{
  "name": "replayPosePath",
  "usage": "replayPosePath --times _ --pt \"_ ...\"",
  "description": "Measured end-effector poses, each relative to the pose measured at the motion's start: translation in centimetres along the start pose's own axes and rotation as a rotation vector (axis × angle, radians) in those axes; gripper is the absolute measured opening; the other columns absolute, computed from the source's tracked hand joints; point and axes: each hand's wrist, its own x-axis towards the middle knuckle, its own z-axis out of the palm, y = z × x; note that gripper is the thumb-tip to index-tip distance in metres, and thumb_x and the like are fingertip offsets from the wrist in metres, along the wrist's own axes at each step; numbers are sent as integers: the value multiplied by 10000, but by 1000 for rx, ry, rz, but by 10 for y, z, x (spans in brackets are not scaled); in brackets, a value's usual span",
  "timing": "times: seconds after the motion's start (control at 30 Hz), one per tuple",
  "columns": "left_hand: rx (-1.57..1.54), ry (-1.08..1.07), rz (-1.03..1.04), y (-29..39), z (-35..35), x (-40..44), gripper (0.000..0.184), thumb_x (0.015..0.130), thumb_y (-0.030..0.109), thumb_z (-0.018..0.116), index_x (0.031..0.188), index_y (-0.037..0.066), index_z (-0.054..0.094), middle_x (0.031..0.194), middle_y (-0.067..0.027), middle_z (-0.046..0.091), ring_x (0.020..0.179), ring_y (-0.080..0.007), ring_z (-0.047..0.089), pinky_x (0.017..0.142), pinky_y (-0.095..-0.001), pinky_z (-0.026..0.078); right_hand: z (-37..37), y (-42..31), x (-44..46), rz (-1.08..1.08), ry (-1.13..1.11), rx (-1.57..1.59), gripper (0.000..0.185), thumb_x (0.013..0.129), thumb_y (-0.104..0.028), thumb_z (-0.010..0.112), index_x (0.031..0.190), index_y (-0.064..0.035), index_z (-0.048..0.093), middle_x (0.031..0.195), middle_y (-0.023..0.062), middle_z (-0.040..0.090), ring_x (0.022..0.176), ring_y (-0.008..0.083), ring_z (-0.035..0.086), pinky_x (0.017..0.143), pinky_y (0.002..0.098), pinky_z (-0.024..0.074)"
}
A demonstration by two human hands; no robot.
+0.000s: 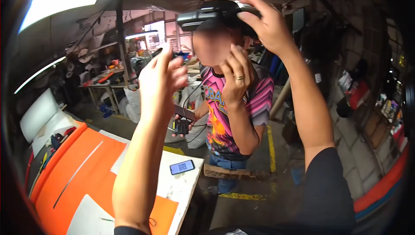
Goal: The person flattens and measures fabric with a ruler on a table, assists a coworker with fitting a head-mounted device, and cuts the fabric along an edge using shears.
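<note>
My left hand (162,77) is raised at centre left, fingers apart and slightly blurred, with nothing visible in it. My right hand (269,26) is up at the top, thumb and fingers spread. It overlaps the side of a black head-worn device (203,16) on the person (231,101) facing me; whether it touches the device is unclear. That person's one hand (237,73), with a ring, is lifted near the face. Lower down, their other hand (196,115) holds a dark box-shaped device (181,125) with cables.
A white worktable (190,179) at lower left bears orange sheet material (82,161), a phone (182,167) showing a code and a white sheet (88,217). A wooden beam (229,173) juts beside the person. Yellow lines (271,148) mark the floor. Cluttered benches stand behind.
</note>
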Motion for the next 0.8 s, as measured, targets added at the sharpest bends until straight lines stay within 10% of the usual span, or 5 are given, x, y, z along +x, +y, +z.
replayPosePath --times 0.2,0.27,0.47,0.8 --pt "-192 30 -82 -18 76 80 803 821 597 709 1178 -83 475 950 -160 630 832 -272 661 759 -406 573 36 49 20 -60 -263 218 326 926 -191 666 1184 6 643 1097 125 705 1035 198 651 927 309 485" --pt "-242 42 -106 -5 86 73 604 869 571 661 1103 23 563 848 -132 647 721 -223 659 629 -343 570 42 55 22 -76 -224 229 317 923 -193 669 1170 6 651 1066 119 714 985 199 663 897 312 498" --pt "-284 61 -35 -10 68 82 924 844 433 756 1346 -151 244 1156 -295 543 1057 -383 615 942 -471 544 49 48 22 -172 -155 189 287 883 -309 685 1054 -78 687 935 162 705 893 339 681 777 412 526" --pt "-248 81 79 -25 62 70 575 869 417 740 1040 -58 466 1037 -238 609 939 -346 670 845 -447 587 69 54 18 -418 57 158 201 879 -221 671 980 -47 663 909 155 689 880 360 659 767 434 531"
